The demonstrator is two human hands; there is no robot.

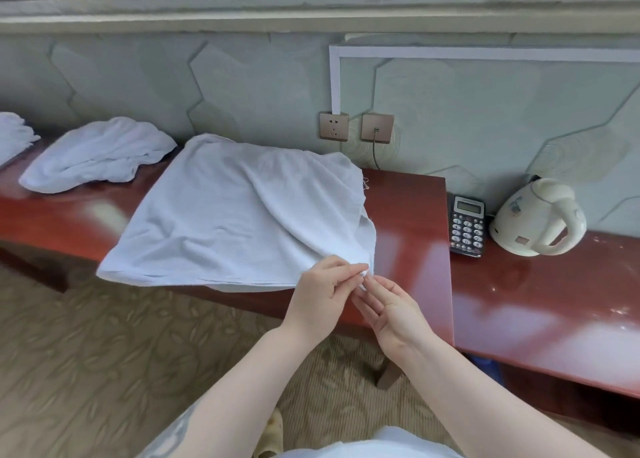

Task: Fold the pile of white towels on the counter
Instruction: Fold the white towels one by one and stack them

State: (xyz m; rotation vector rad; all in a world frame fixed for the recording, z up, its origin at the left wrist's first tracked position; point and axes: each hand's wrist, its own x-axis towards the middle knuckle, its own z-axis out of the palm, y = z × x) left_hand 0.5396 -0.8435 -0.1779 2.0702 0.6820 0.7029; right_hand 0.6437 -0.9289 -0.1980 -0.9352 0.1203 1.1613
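At frame centre the spread white towel (239, 211) lies on the counter (412, 215), its near corner pinched by the left hand (322, 294), right hand (391, 310) relaxed beside, seemingly readying a fold across

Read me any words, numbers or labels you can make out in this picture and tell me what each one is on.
No text here can be read for certain.
Phone: keypad buttons carry marks, too small to read; the display shows nothing legible.
Kettle: a small reddish label near the base and a bluish mark on the side, both blurred.
Towel, sockets, counter: no writing visible.
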